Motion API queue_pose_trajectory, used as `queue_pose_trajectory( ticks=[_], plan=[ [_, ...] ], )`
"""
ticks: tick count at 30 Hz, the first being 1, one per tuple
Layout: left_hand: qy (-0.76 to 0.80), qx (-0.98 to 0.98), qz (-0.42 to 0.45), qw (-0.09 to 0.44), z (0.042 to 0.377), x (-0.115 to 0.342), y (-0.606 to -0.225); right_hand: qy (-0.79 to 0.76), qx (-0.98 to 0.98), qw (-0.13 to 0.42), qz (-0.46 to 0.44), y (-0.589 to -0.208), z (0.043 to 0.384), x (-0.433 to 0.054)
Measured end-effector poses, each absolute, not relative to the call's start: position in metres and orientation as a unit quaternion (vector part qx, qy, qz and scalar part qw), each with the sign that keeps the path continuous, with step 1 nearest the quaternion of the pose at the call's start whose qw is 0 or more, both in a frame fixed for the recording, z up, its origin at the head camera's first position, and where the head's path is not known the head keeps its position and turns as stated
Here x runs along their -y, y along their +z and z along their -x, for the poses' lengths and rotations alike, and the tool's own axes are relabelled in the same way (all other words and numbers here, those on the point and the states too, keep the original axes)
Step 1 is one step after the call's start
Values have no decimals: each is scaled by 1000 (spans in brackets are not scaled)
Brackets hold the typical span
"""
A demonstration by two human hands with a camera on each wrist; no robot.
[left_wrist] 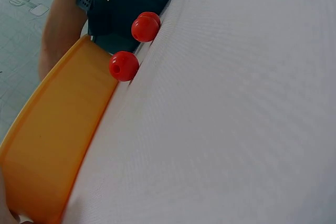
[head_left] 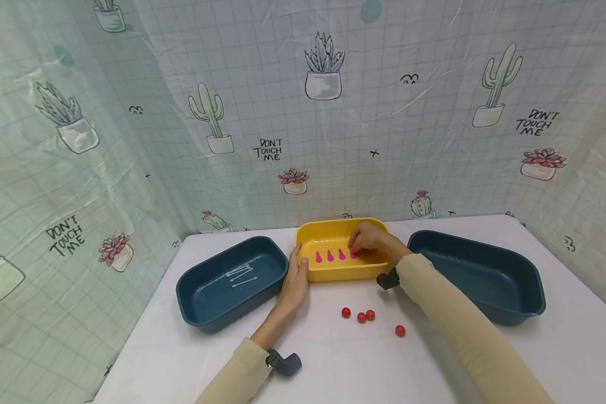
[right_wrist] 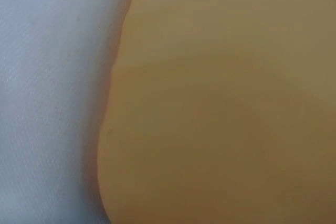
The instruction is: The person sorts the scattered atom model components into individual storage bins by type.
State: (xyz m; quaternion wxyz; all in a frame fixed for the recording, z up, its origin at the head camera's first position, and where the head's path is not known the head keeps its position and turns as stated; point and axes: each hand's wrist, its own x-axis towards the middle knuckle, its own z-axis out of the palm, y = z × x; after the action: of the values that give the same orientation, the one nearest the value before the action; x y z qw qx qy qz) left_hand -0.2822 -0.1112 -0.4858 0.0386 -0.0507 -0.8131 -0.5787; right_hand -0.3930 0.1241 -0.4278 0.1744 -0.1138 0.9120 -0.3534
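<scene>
Near the back of the table stands a yellow tray (head_left: 343, 273), its front wall filling the right wrist view. My left hand (head_left: 295, 279) grips the tray's left end, the thumb at the rim and the fingers along the outside. Inside, several small pink pear-shaped pieces (head_left: 330, 256) lie in a row. At the right end of that row my right hand (head_left: 367, 237) reaches in with bent fingers and pinches another pink pear-shaped piece (head_left: 353, 255), partly hidden by the fingertips. Several red beads (head_left: 362, 317) sit on the table before the tray; a hole shows in one bead (left_wrist: 124, 66).
Left of the yellow tray stands a dark blue tray (head_left: 202, 303) with several thin grey rods (head_left: 244, 282) in it. Another dark blue tray (head_left: 505, 280) is at the right, partly behind the right forearm. A patterned curtain (head_left: 343, 140) hangs behind the white table (head_left: 333, 365).
</scene>
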Motion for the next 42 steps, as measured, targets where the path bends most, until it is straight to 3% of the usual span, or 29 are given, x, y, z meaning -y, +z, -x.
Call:
queue_pose_trajectory(
  ticks=[20, 42],
  plan=[
    [-581, 812, 44, 39, 280, 111, -488, -334, -919, 184, 97, -415, 386, -124],
    [-577, 814, 56, 45, 279, 112, -486, -331, -921, 115, 170, -377, 357, -130]
  ],
)
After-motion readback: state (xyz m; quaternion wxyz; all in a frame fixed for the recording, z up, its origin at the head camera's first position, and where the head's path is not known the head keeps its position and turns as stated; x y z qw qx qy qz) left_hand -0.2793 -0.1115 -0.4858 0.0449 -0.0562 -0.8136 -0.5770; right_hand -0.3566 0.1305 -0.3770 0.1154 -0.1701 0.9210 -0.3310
